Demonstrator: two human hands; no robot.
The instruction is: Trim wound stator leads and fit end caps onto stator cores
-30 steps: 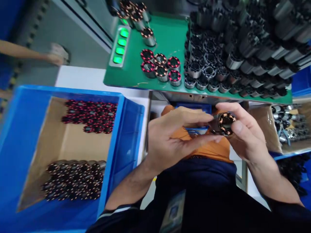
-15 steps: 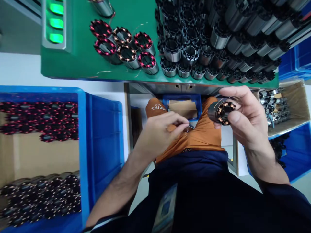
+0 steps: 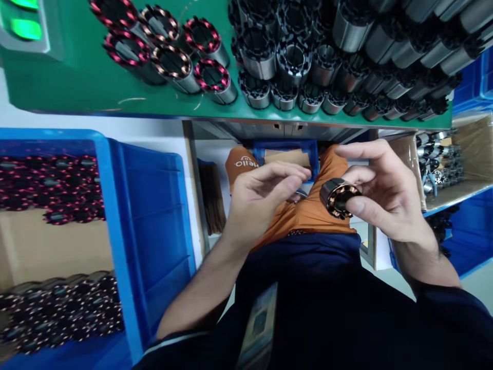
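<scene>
My right hand (image 3: 389, 190) holds a copper-wound motor stator (image 3: 339, 199) between thumb and fingers above my lap, its wound end tilted up toward me. The index finger stretches out above the stator. Left of it, my left hand (image 3: 265, 192) hovers with fingers extended and the thumb slightly apart; nothing shows in it. On the green bench top (image 3: 77, 97) stand several wound stators, some with red wire, such as the near red one (image 3: 215, 82), and some with copper wire, such as this one (image 3: 173, 64). Many bare stators (image 3: 295, 59) stand packed to their right.
At the left, a blue crate (image 3: 150, 205) holds rows of red-wound and copper-wound stators over cardboard. A carton (image 3: 462, 182) of metal parts sits at the right above another blue bin (image 3: 472, 231). Green lights (image 3: 26, 29) glow on a box at the bench's far left.
My right hand has turned the stator and brought it slightly lower and left. My left thumb and fingers have moved apart from a pinch. The camera view has shifted.
</scene>
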